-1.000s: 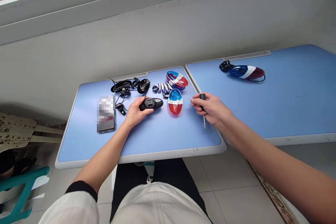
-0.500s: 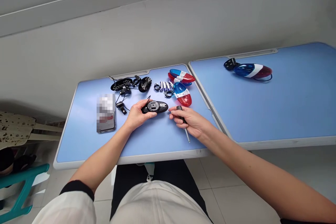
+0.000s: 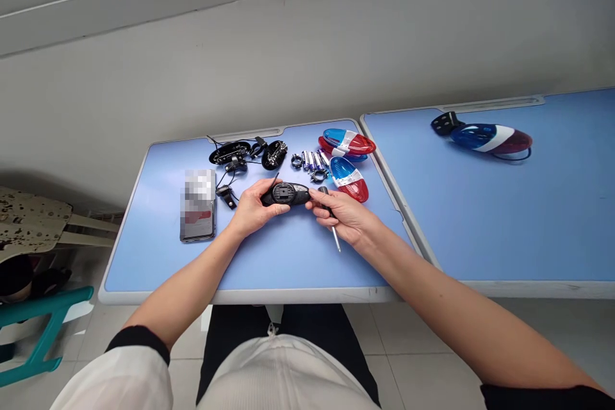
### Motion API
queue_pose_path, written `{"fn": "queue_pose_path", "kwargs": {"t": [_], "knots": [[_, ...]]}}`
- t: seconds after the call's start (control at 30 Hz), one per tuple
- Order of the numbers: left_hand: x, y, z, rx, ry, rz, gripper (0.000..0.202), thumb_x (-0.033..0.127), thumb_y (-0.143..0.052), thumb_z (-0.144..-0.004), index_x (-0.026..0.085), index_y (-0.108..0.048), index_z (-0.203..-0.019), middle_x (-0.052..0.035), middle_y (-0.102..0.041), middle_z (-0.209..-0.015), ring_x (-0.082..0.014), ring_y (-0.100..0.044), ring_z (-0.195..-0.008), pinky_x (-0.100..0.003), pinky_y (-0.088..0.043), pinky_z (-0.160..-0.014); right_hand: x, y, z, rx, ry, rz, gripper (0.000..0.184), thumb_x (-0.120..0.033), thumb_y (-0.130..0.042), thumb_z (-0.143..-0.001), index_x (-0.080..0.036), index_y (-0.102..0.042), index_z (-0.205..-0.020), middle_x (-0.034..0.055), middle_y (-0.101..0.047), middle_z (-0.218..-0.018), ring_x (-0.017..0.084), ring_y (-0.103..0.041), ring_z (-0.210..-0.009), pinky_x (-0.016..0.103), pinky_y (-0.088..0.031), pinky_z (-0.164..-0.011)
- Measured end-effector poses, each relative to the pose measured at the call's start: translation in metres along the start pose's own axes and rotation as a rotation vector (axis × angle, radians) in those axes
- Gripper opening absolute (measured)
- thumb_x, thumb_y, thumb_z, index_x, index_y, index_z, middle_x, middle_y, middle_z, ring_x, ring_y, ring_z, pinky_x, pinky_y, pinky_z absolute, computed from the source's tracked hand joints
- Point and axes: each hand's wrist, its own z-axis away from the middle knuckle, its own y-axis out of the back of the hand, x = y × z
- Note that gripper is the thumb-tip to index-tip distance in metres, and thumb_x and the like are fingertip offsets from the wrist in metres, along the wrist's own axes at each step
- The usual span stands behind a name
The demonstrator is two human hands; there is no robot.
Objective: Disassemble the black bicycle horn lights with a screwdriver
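Observation:
My left hand (image 3: 254,210) is closed around the left end of a black oval light base (image 3: 294,193), whose round ribbed mount faces up. A short black wire sticks up beside the thumb. In my right hand (image 3: 343,213) a screwdriver (image 3: 336,237) with a black handle is held, its metal shaft pointing down toward me. The fingertips of that hand touch the right end of the base. Just beyond my right hand lies a blue, white and red lens cover (image 3: 350,179).
Behind the base are black light bases with wires (image 3: 230,152), clamp rings (image 3: 319,177), several batteries (image 3: 313,161) and more lens covers (image 3: 346,142). A phone (image 3: 198,214) lies at left. On the right-hand table (image 3: 509,224) rests a complete red-blue light (image 3: 491,139).
My right hand has moved left with the screwdriver and now touches the base's right end. My left hand still holds the base. The view has shifted slightly.

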Motion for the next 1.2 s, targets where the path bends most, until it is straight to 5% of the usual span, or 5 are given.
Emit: {"fn": "queue_pose_path", "kwargs": {"t": [0.93,1.1,1.2], "knots": [[0.009,0.003,0.000,-0.050,0.004,-0.064,0.049,0.034,-0.074,-0.067,0.014,-0.063,-0.110,-0.0078,-0.063,-0.106,-0.0229,-0.058,-0.101,-0.035,-0.044,-0.094,-0.009,0.014,-0.007,-0.196,-0.085,-0.017,0.016,-0.011,-0.062,-0.079,-0.011,-0.055,-0.065,-0.0010,-0.051,-0.058,-0.002,-0.028,-0.036,0.008,-0.019,-0.028],[0.004,0.001,0.007,0.024,-0.005,-0.230,0.063,0.040,-0.077,-0.064,0.015,-0.059,-0.119,-0.0110,-0.059,-0.116,-0.0256,-0.056,-0.110,-0.040,-0.044,-0.098,-0.005,0.015,-0.008,-0.180,-0.026,0.024,0.017,-0.010,-0.063,-0.077,-0.011,-0.054,-0.063,-0.0006,-0.051,-0.057,-0.001,-0.030,-0.036,0.010,-0.018,-0.029],[0.003,-0.004,0.015,0.171,0.006,-0.316,0.070,0.043,-0.080,-0.060,0.014,-0.058,-0.120,-0.0121,-0.058,-0.113,-0.0247,-0.059,-0.103,-0.039,-0.048,-0.092,-0.004,0.013,-0.007,-0.139,-0.003,0.039,0.020,-0.009,-0.060,-0.079,-0.011,-0.052,-0.060,-0.0010,-0.051,-0.055,-0.001,-0.029,-0.035,0.010,-0.017,-0.029]]}}
